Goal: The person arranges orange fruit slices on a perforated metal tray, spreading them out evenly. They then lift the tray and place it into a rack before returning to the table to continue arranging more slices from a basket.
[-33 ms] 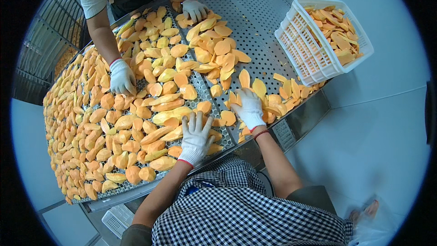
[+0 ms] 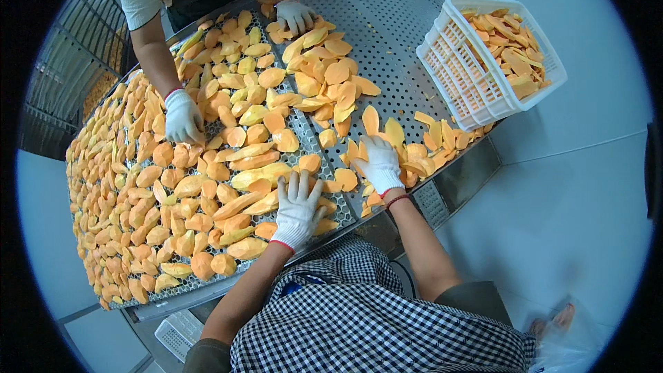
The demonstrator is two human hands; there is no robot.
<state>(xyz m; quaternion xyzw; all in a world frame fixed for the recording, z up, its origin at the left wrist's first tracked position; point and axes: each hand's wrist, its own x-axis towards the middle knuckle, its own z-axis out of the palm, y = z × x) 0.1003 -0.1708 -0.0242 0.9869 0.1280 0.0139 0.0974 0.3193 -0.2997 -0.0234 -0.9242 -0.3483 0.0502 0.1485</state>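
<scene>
Orange-yellow slices (image 2: 252, 159) lie spread over a honeycomb mesh tray (image 2: 343, 213); whether they are fruit or root I cannot tell. My left hand (image 2: 298, 213), in a white knit glove, rests with fingers spread on slices near the tray's front right corner. My right hand (image 2: 380, 166), gloved alike, lies with its fingers out over a loose heap of slices (image 2: 420, 159) on the perforated metal table (image 2: 387, 34). Neither hand grips a slice that I can see. Between the two hands lies a round slice (image 2: 346, 179).
A white plastic basket (image 2: 459, 72) full of slices stands tilted on the table's right side. Opposite, a co-worker has one gloved hand (image 2: 184, 117) on the mesh and another (image 2: 295, 16) by a long slice pile (image 2: 331, 72). Metal racks (image 2: 69, 62) stand far left.
The co-worker's hand on the mesh has shifted slightly to the left. My own hands are almost where they were, the left a touch to the right.
</scene>
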